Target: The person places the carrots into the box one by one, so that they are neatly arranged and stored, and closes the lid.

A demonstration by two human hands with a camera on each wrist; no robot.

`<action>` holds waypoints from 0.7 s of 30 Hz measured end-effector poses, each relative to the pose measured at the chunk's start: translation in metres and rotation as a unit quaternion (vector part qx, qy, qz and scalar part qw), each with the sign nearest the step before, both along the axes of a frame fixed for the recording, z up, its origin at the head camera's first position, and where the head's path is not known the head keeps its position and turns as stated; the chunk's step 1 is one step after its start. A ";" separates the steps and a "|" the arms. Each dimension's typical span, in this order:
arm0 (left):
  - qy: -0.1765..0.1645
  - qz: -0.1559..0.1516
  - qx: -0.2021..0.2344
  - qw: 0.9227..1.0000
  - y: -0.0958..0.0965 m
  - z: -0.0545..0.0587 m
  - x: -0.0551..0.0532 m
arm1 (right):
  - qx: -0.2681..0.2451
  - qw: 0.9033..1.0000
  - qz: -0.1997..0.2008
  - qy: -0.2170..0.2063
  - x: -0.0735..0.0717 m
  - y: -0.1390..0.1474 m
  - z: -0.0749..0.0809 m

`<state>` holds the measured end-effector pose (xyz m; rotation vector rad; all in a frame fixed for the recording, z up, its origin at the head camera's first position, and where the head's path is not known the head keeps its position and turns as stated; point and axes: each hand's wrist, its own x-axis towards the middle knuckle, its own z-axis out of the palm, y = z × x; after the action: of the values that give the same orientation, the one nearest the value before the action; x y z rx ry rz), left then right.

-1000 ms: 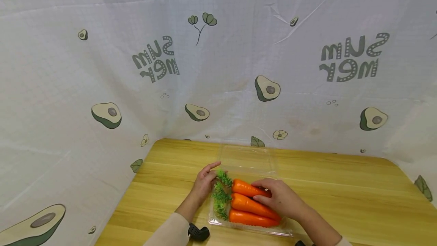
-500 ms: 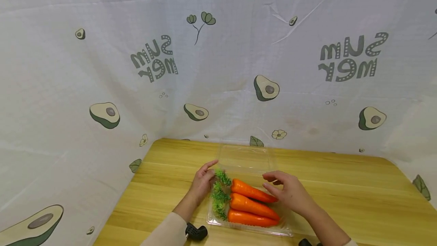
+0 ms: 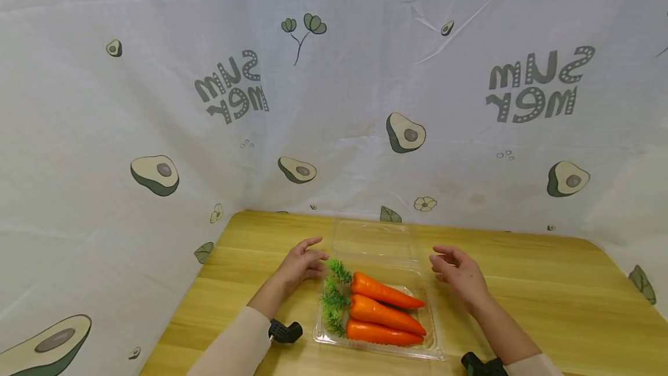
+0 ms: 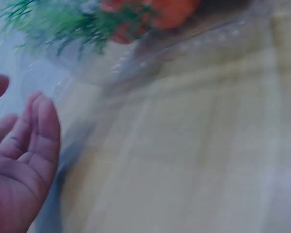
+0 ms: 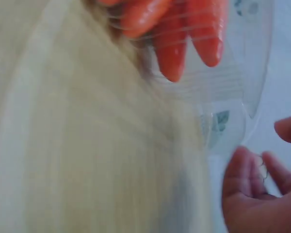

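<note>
Three orange carrots (image 3: 386, 313) with green leafy tops (image 3: 334, 300) lie side by side in a clear plastic container (image 3: 435, 329), tops to the left. Its see-through lid (image 3: 373, 239) is folded back behind it. My left hand (image 3: 300, 263) hovers by the container's back left corner, fingers loosely bent, holding nothing. Beyond the right side my right hand (image 3: 459, 271) is raised, apart from the carrots, its fingers relaxed. The left wrist view has the left palm (image 4: 24, 165) bare; in the right wrist view the right fingers (image 5: 238, 167) are bare too.
A wooden table (image 3: 527, 289) bears the container. Behind and beside it hangs a white curtain (image 3: 344, 91) printed with avocados and letters. Black wrist devices sit below each hand, one at the left wrist (image 3: 285, 331) and one at the right wrist (image 3: 482, 364).
My right hand has let go of the rearmost carrot and moved off to the right, past the container. My left hand has drawn back leftward from the container's corner. The carrots stay in place.
</note>
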<state>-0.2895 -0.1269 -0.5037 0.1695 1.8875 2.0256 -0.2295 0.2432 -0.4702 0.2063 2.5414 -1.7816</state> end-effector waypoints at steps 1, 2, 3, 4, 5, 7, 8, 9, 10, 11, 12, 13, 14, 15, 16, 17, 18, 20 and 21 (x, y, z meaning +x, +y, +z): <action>-0.016 -0.014 0.000 1.000 -0.003 0.001 -0.002 | -0.029 0.999 0.015 -0.016 -0.002 0.003 -0.001; -0.029 -0.032 -0.001 0.999 -0.005 0.002 -0.004 | -0.059 0.997 0.033 -0.033 -0.004 0.006 -0.003; -0.043 -0.048 0.001 0.998 -0.007 0.003 -0.005 | -0.096 0.993 0.048 -0.052 -0.006 0.009 -0.004; -0.055 -0.064 0.002 0.996 -0.009 0.004 -0.006 | -0.131 0.987 0.063 -0.070 -0.007 0.011 -0.005; -0.066 -0.078 0.004 0.995 -0.011 0.004 -0.007 | -0.160 0.980 0.077 -0.085 -0.008 0.013 -0.006; -0.076 -0.099 0.008 0.992 -0.013 0.005 -0.007 | -0.207 0.967 0.108 -0.104 -0.009 0.017 -0.009; -0.078 -0.106 0.011 0.991 -0.013 0.005 -0.007 | -0.229 0.960 0.121 -0.109 -0.010 0.019 -0.011; -0.080 -0.110 0.015 0.991 -0.013 0.006 -0.006 | -0.247 0.953 0.131 -0.112 -0.010 0.020 -0.012; -0.080 -0.114 0.019 0.990 -0.013 0.006 -0.006 | -0.256 0.949 0.146 -0.111 -0.010 0.020 -0.014; -0.079 -0.117 0.023 0.990 -0.013 0.006 -0.005 | -0.263 0.945 0.159 -0.110 -0.010 0.021 -0.015; -0.078 -0.119 0.027 0.989 -0.012 0.006 -0.004 | -0.268 0.942 0.169 -0.109 -0.010 0.021 -0.016; -0.077 -0.122 0.030 0.989 -0.012 0.006 -0.004 | -0.271 0.940 0.175 -0.108 -0.010 0.021 -0.017; -0.076 -0.125 0.033 0.989 -0.011 0.006 -0.003 | -0.272 0.939 0.179 -0.109 -0.010 0.021 -0.018; -0.075 -0.127 0.036 0.988 -0.011 0.007 -0.002 | -0.273 0.938 0.182 -0.109 -0.010 0.020 -0.019; -0.073 -0.129 0.038 0.988 -0.010 0.007 -0.001 | -0.274 0.937 0.185 -0.109 -0.010 0.020 -0.019; -0.072 -0.131 0.040 0.988 -0.010 0.007 -0.001 | -0.275 0.937 0.186 -0.108 -0.010 0.020 -0.020; -0.070 -0.132 0.042 0.988 -0.010 0.008 0.000 | -0.277 0.936 0.188 -0.107 -0.009 0.020 -0.020; -0.066 -0.131 0.044 0.988 -0.009 0.008 0.000 | -0.281 0.934 0.193 -0.103 -0.009 0.020 -0.020; -0.065 -0.131 0.045 0.988 -0.009 0.008 0.000 | -0.284 0.933 0.198 -0.101 -0.009 0.020 -0.020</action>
<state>-0.2892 -0.1360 -0.4956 0.2852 1.6050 1.8958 -0.2383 0.2634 -0.4903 -0.1275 1.6818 -2.0820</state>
